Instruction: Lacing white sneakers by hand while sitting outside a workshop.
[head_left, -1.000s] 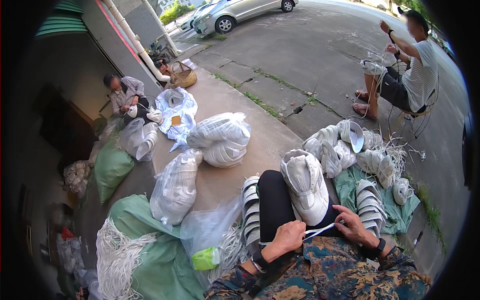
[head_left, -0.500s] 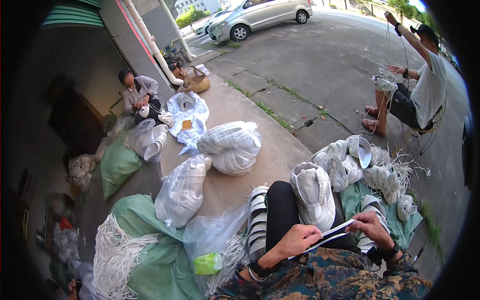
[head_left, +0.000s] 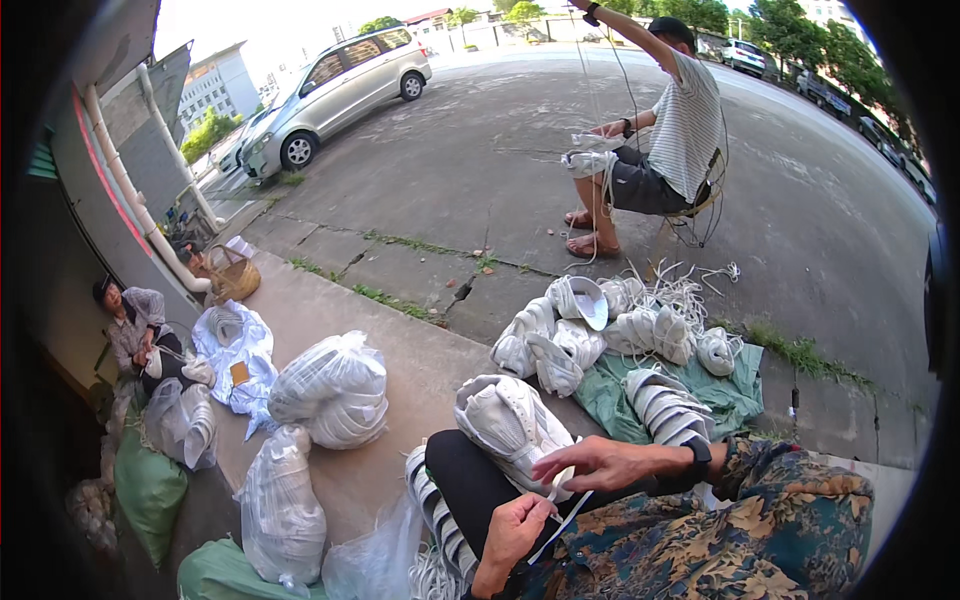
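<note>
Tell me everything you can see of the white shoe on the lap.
The shoe is white, with overlapping panels that look like leather or synthetic. It lies on the black trousers, its opening at the far end, its toe near the right hand, which partly overlaps it in view; whether they touch is unclear. Its underside is hidden.

Honestly can't read a single word or number from where I'm standing. The front of the silver van (head_left: 335, 85) is too small and soft to make out a plate, and any marks on the white shoe (head_left: 512, 425) don't resolve into letters. Same with the red strip (head_left: 108, 170) on the wall, the plastic bag (head_left: 335, 390), the green sack (head_left: 150, 490) and the black wristband (head_left: 698, 452): nothing legible on any.
</note>
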